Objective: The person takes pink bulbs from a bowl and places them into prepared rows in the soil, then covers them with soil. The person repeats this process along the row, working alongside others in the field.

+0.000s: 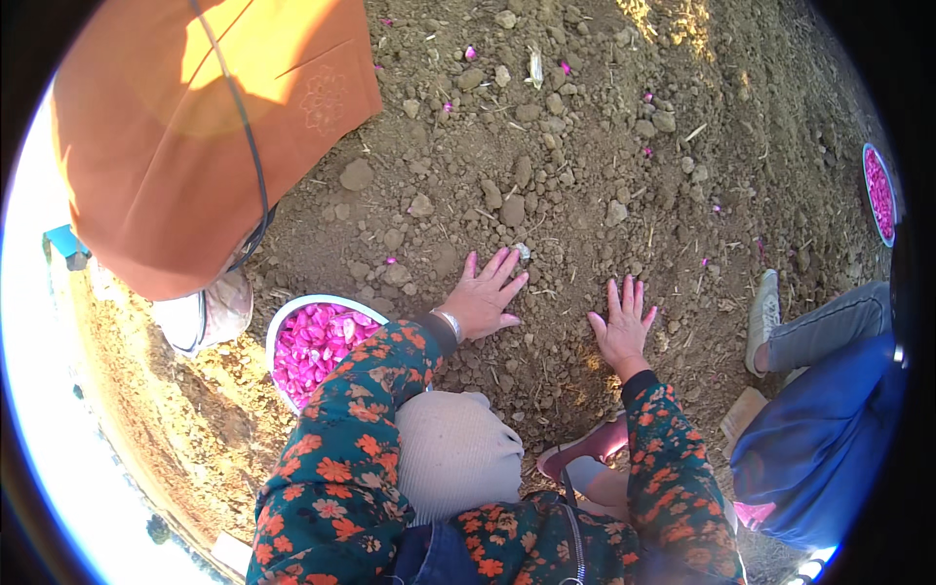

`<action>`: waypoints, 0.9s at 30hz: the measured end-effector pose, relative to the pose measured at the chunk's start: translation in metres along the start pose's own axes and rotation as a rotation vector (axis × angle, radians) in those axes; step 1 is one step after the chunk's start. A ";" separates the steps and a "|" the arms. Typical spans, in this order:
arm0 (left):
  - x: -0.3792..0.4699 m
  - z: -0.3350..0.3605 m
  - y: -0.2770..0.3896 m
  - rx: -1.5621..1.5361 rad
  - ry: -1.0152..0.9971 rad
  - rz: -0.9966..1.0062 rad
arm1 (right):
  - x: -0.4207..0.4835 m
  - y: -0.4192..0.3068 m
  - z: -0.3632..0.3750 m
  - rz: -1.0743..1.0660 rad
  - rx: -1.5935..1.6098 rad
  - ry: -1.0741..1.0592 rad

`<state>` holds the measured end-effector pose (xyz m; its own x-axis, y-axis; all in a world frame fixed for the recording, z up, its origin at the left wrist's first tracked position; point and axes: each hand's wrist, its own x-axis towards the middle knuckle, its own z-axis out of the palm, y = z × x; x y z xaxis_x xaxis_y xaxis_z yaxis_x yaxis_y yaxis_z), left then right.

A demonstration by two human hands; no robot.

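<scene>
My left hand [484, 294] hovers over or rests on the loose brown soil [556, 241], palm down with fingers spread; contact is hard to judge. A small pale lump [522, 251] lies by its fingertips. To the right, my right hand [624, 323] is likewise palm down over the soil, fingers apart. Neither hand holds anything. Beside my left forearm stands a bowl with a pale rim [322, 299], full of bright pink cloves [314, 351] that look like coated garlic. My sleeve hides part of it. Single pink cloves [390, 260] lie scattered on the ground.
At upper left hangs orange fabric [219, 146], apparently another person's garment, with a dark cord across it. On the right are a co-worker's blue clothing [819, 446] and shoe [764, 318]. Another pink-filled bowl [868, 191] sits at the far right. My beige knee [457, 453] is below.
</scene>
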<state>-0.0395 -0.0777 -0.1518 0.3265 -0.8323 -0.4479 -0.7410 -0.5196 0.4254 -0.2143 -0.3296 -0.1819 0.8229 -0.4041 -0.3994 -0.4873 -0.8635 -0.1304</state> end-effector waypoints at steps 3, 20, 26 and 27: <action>-0.040 -0.037 -0.003 -0.083 0.276 -0.108 | -0.011 -0.040 -0.024 -0.098 0.152 0.068; -0.102 -0.057 -0.166 -0.108 0.173 -0.293 | 0.047 -0.299 -0.025 -0.537 0.299 -0.242; -0.093 -0.065 -0.159 -0.026 0.000 -0.362 | 0.049 -0.328 -0.010 -0.449 0.325 -0.264; -0.093 -0.063 -0.159 -0.014 -0.017 -0.336 | 0.051 -0.336 -0.006 -0.446 0.328 -0.270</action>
<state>0.0848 0.0699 -0.1278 0.5414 -0.6107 -0.5780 -0.5851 -0.7673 0.2627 -0.0071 -0.0623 -0.1526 0.8860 0.1025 -0.4521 -0.2127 -0.7767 -0.5928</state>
